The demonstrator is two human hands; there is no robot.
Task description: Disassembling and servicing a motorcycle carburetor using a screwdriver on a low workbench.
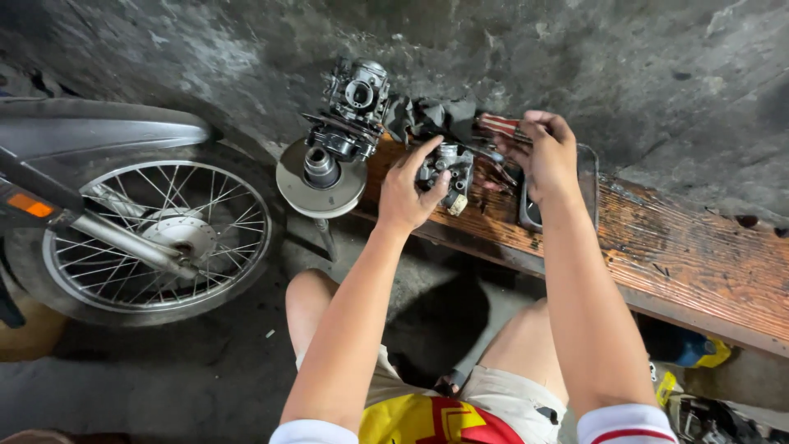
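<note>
Left hand (404,193) grip closed round carburetor (444,173) | right hand (544,156) fingers curled, pinching red-handled tool (497,125) above wooden bench (682,255)

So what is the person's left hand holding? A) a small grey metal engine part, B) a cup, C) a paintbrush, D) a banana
A: the left hand grips a small grey metal engine part over the wooden bench, while the right hand works at it with a red-handled tool.

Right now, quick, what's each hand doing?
Left hand: closed on a small grey carburetor body over the wooden bench.
Right hand: fingers pinched on a red-handled tool.
</note>
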